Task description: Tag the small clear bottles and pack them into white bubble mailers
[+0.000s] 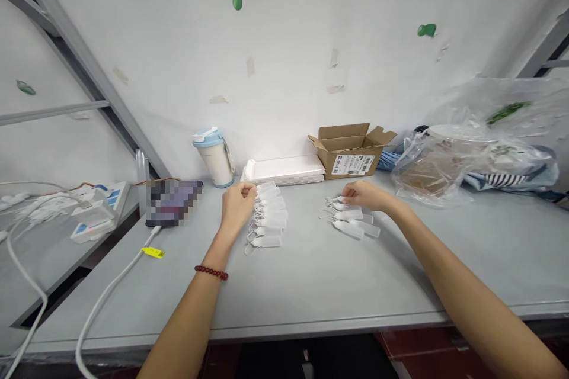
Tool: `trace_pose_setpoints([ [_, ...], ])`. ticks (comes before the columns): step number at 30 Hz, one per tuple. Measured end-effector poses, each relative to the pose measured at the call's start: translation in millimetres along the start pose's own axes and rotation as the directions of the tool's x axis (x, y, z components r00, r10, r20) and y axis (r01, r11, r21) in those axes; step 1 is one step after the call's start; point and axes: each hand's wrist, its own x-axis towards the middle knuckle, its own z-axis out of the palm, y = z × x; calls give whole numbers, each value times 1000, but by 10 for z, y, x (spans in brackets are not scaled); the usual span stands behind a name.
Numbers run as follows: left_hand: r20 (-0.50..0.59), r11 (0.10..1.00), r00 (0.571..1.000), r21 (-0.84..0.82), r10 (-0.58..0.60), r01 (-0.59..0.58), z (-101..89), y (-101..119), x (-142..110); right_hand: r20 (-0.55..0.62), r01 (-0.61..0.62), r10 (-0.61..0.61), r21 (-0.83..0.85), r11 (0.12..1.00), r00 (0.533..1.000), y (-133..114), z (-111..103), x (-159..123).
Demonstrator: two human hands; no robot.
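Note:
Small translucent white plastic tags with thin white string loops lie in two groups on the grey table. The left group [269, 219] forms an overlapping column, loops pointing left. At the far end of that column, my left hand [237, 206] is closed in a pinch, fingertips at the loop end of the topmost tag [267, 186]; the exact grip is hidden. The right group [351, 222] is a looser pile, strings also to the left. My right hand [365, 195] reaches over its far end, fingers closed at a tag there, which they partly cover.
Behind the tags are a stack of white flat packs [287, 170] and an open cardboard box [353, 157]. A white and blue cup [216, 157] stands left of them. Further left lies a phone [173, 204] with a white cable [109, 296]. A clear plastic bag [431, 172] fills the right back.

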Motion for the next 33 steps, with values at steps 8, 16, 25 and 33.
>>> trace_pose_setpoints([
  [8, 123, 989, 983, -58, 139, -133, 143, 294, -274, -168, 46, -53, -42, 998, 984, -165, 149, 21],
  [16, 267, 982, 950, -138, 162, -128, 204, 326, -334, -441, 324, -207, 208, 923, 873, -655, 243, -163],
  [25, 350, 980, 924, -178, 150, -92, 177, 370, -340, -348, 399, -285, 319, 860, 893, -884, 266, -311],
  [33, 392, 969, 916, -246, 84, 16, 168, 358, -310, -334, 400, -286, 348, 848, 898, -900, 244, -330],
])
